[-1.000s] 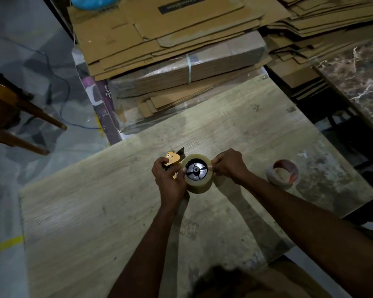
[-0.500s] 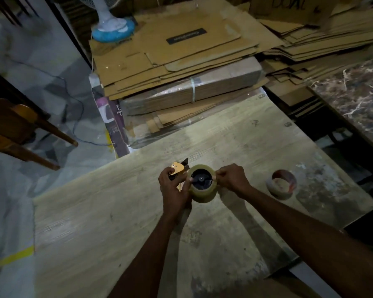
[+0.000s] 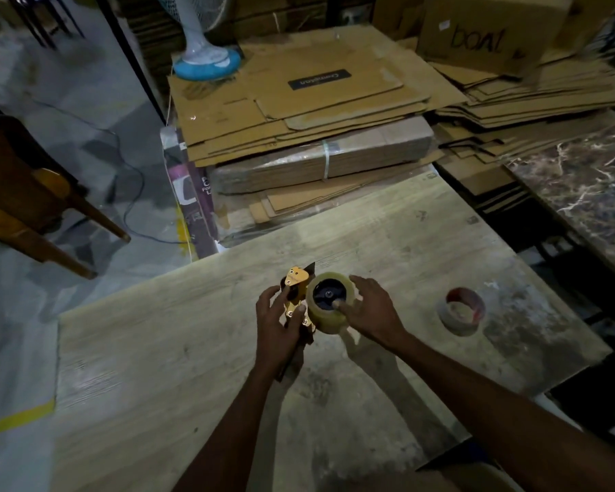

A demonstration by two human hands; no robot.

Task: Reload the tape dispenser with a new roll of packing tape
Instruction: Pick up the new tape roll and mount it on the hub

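A yellow tape dispenser lies near the middle of the wooden table. A full roll of clear packing tape sits on its black hub. My left hand grips the dispenser body and handle from the left. Resting against the roll's right side is my right hand, fingers spread, thumb tip on the hub face. The dispenser's handle is mostly hidden under my left hand.
An almost spent tape core with a red inner rim lies on the table to the right. Stacks of flattened cardboard stand beyond the table's far edge. A fan base and a wooden chair are at left, a marble top at right.
My right hand opened from pinching the roll's edge and now lies over its right side with the thumb on the hub. My head tilted up, showing more of the cardboard stacks.
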